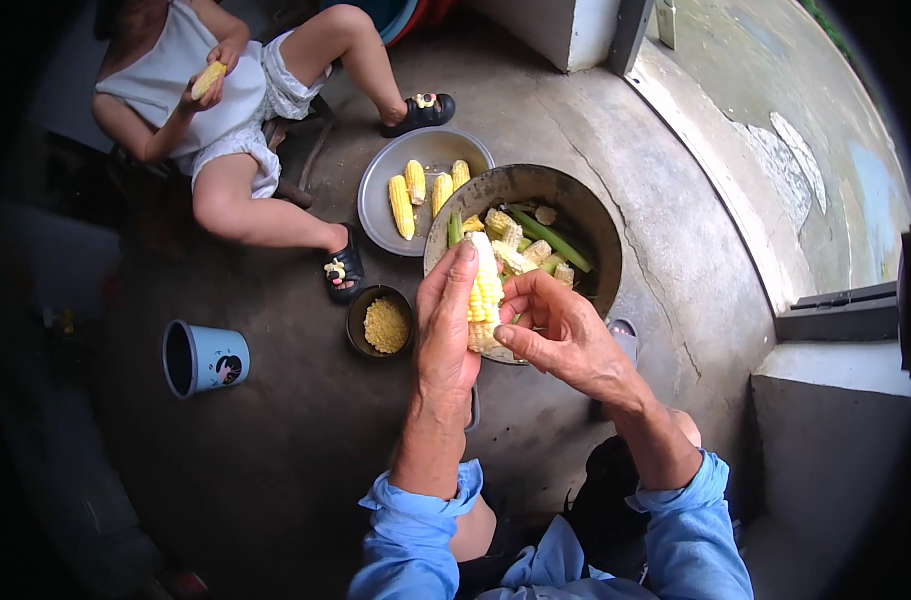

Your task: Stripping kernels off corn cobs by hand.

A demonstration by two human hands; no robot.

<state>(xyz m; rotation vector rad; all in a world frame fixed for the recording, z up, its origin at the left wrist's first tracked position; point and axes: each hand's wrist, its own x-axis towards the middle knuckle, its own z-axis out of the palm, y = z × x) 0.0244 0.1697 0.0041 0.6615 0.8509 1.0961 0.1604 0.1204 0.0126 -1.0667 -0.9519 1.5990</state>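
My left hand [446,311] is closed around a corn cob [485,289], held upright with its pale tip pointing away from me. Some of the cob's rows carry yellow kernels, while its lower end looks partly stripped. Close against the cob's right side is my right hand [557,326], fingers curled and thumb near the lower kernels; whether it pinches any is hidden. Beneath both hands stands a large round basin [602,217] holding several stripped cob pieces [534,251] and green stalks or husks [549,236]. A dark bowl [356,341] of loose corn kernels [386,325] sits left of my left hand.
A metal basin [373,199] with several whole corn cobs [401,206] adjoins the large basin. Across from me sits a person [193,90] holding a corn cob [209,79]. A light-blue bucket [227,360] stands on the concrete floor [290,450]. A doorway sill [710,187] runs along the right.
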